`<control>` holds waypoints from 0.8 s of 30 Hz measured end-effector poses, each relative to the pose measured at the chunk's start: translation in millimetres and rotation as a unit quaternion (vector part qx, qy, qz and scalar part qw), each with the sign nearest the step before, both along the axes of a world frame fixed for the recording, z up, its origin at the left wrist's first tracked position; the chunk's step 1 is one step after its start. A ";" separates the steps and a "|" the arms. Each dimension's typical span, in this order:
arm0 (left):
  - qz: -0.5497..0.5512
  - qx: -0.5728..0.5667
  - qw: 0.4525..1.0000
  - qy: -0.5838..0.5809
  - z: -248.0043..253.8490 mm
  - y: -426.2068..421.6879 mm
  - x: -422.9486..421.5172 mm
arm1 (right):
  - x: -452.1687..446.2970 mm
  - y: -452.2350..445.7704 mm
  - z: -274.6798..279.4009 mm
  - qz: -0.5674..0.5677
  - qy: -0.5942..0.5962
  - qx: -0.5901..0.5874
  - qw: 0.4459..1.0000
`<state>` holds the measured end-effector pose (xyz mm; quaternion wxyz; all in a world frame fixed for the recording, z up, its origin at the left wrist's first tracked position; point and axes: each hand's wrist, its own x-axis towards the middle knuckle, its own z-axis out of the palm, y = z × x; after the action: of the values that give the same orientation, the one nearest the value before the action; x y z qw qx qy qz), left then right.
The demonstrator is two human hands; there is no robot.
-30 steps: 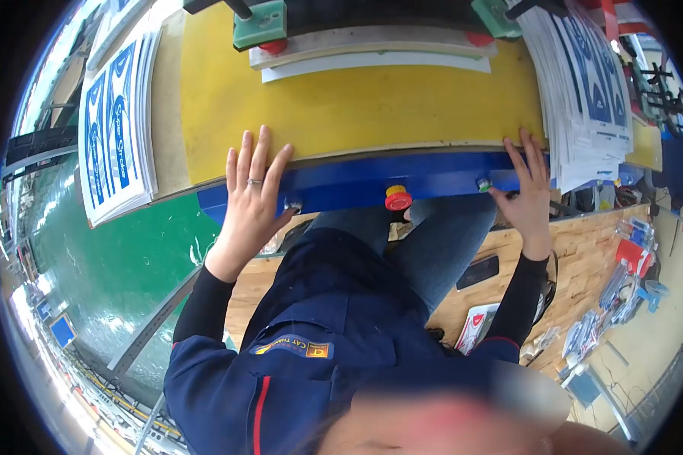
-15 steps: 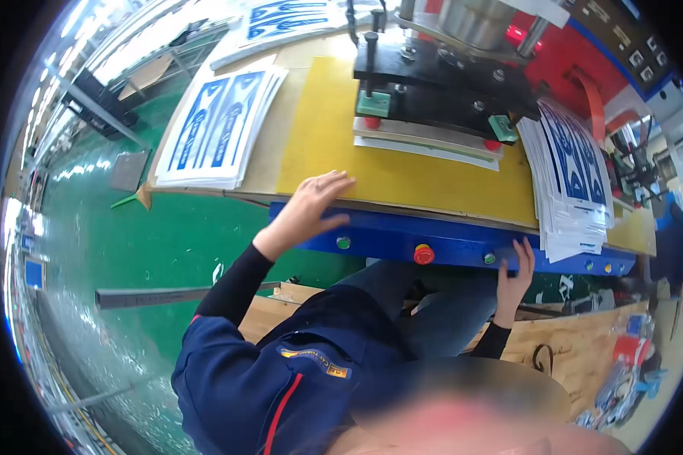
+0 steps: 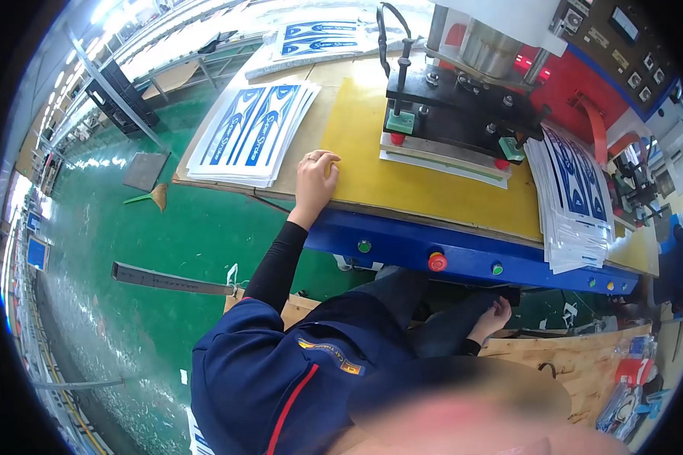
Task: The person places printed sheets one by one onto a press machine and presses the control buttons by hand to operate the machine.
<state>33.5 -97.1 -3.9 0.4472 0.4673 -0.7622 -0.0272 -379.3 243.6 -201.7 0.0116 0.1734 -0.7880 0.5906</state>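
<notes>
My left hand (image 3: 316,182) rests at the front edge of the yellow work surface (image 3: 357,163) with its fingers curled in; nothing shows in it. Below the blue front panel (image 3: 402,246), my right hand (image 3: 493,318) is over my lap, fingers bent together. A small dark shape lies just beyond its fingertips; what the hand holds, if anything, I cannot make out. Ahead stands a press with a black plate (image 3: 463,98). Under its lower plate, white sheets (image 3: 444,171) stick out. To the left lies a stack of blue-and-white printed sheets (image 3: 243,136).
Another printed stack (image 3: 577,189) overhangs the table edge at right. Green buttons (image 3: 364,246) and a red emergency button (image 3: 437,262) sit on the panel. Further back left is a wrapped bundle of prints (image 3: 319,42). A metal bar (image 3: 171,280) juts out at lower left.
My left hand has gone from stretched fingers over the table edge to curled fingers resting on it. My right hand has left the panel by the green button and dropped to my lap.
</notes>
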 end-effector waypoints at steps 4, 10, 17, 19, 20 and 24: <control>0.008 0.001 1.000 -0.001 -1.7 -0.4 -1.2 | 4.9 -5.1 14.6 0.009 0.070 0.082 0.994; 0.010 -0.008 1.000 0.006 0.1 -0.5 -0.7 | 4.0 -7.7 11.2 -0.007 0.084 0.086 0.993; 0.007 -0.007 1.000 0.009 1.0 0.5 -0.9 | 5.0 -7.8 15.9 0.001 0.047 0.087 0.995; 0.007 -0.006 1.000 0.010 1.9 1.5 -1.2 | 6.6 -9.3 18.0 0.000 0.043 0.087 0.995; 0.007 -0.005 1.000 0.010 2.5 1.9 -1.2 | 7.1 -10.3 19.1 -0.001 0.043 0.090 0.995; 0.007 -0.007 1.000 0.013 2.6 1.8 -1.2 | 5.2 -12.2 16.5 0.008 0.053 0.096 0.994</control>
<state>32.3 -95.3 -1.4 0.4604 0.4691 -0.7532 -0.0249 -374.1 231.4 -185.2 0.0317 0.2114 -0.8378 0.5024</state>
